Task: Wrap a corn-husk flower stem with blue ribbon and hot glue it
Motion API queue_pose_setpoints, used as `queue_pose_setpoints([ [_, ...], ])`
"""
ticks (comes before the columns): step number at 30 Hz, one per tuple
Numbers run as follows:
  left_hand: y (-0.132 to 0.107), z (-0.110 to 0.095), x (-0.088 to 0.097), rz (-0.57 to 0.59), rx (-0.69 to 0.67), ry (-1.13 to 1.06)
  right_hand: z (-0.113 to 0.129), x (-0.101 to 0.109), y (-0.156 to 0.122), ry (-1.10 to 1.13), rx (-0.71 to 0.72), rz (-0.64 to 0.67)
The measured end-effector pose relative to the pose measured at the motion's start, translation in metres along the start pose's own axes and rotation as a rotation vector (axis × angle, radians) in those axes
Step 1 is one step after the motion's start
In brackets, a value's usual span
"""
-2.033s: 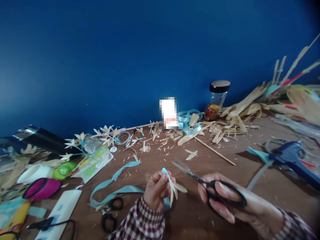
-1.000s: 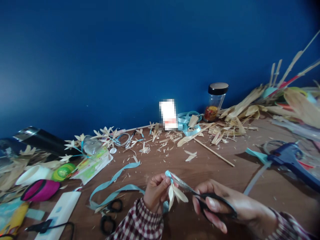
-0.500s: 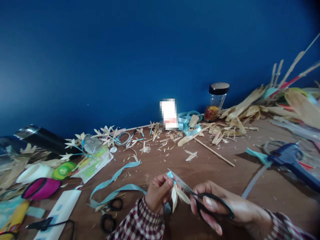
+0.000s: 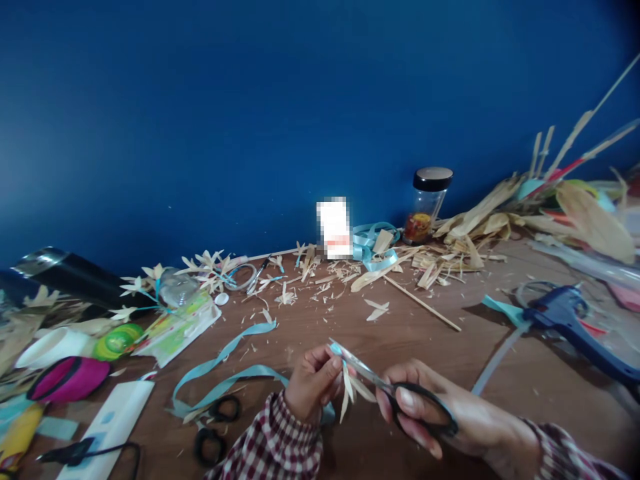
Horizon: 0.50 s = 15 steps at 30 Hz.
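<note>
My left hand point(image 4: 316, 381) pinches a small flower of pale dried husk petals point(image 4: 349, 390), its base wrapped in light-blue ribbon. The petals hang downward below the fingers. Black-handled scissors point(image 4: 425, 407) are held in my right hand point(image 4: 440, 400), fingers through the loops. Their blades lie across the ribbon-wrapped end, close to my left fingertips; whether they are cutting I cannot tell. A long light-blue ribbon point(image 4: 240, 387) curls over the table left of my left hand, one end hidden behind it.
A blue glue gun point(image 4: 575, 327) lies at right, near husks point(image 4: 480, 213). A lidded jar point(image 4: 425, 207) stands at the wall. At left are a second pair of scissors point(image 4: 210, 445), a power strip point(image 4: 115, 423), a magenta cuff-like piece point(image 4: 70, 379) and finished husk flowers point(image 4: 135, 287).
The view has shifted slightly, so most things sit a little further left. The scissor blades remain at the flower's ribbon end, and the petals hang at a slightly different angle.
</note>
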<state>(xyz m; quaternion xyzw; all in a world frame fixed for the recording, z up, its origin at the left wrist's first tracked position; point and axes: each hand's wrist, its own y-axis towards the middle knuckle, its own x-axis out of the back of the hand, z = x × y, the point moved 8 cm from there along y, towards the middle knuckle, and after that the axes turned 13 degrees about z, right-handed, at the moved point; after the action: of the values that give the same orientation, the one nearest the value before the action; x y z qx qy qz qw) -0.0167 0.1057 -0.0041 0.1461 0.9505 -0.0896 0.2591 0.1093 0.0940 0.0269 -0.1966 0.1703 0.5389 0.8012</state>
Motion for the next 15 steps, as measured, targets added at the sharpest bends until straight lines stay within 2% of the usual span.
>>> queue_pose_setpoints([
  [3,0.000,0.002,-0.004,0.054,0.003,0.058,0.000,-0.001,-0.009,0.020,-0.018,-0.044],
  [9,-0.004,0.009,-0.009,0.088,0.075,0.228,0.001,-0.004,-0.038,-0.018,-0.124,-0.140],
  [15,-0.006,0.009,-0.024,0.172,0.146,0.340,-0.010,-0.006,-0.063,-0.066,-0.231,-0.205],
])
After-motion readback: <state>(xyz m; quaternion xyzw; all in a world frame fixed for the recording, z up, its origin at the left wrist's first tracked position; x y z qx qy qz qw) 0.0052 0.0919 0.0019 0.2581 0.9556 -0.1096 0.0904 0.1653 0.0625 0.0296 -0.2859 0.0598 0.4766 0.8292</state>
